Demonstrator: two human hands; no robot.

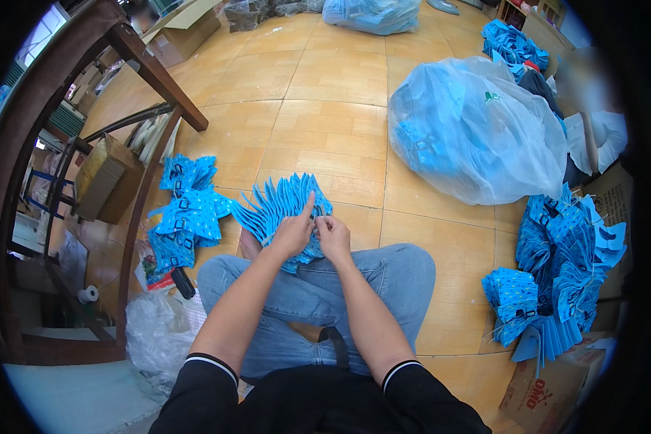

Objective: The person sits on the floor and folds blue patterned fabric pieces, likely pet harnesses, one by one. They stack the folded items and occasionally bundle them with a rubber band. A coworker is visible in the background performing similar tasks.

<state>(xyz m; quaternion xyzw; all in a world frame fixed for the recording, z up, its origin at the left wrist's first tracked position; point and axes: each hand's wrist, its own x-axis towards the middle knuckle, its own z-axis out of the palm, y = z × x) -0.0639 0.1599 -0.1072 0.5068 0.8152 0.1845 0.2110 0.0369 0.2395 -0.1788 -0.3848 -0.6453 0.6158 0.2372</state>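
Closest to the lens: a black shirt (318,405) with white-striped cuffs, then crossed legs in faded jeans (401,286). Past the knees, resting by the shins, the fan of blue pieces (275,210), its upper edges splayed.

Left hand (294,235): index finger straight out along the right side of the fan, other fingers curled; what they grip I cannot tell from here. Right hand (334,237): thumb and fingertips pinched together at the fan's right edge, on a piece or a tie, too small for me to say.

My reading: a bundle being counted through or fastened. Next move, I judge, calls for the left to steady the stack while the right frees or secures that edge; slack could let the pieces slide.

Surface: tan tiled floor (325,137), glossy. Left, more blue bundles (195,213), crumpled clear plastic (155,325), a dark wooden frame (159,83), a cardboard box (112,177) beyond. Right, a bulging translucent bag (477,130), a heap of blue bundles (564,260), a carton (546,390); another person's arm (592,141) at the rim.
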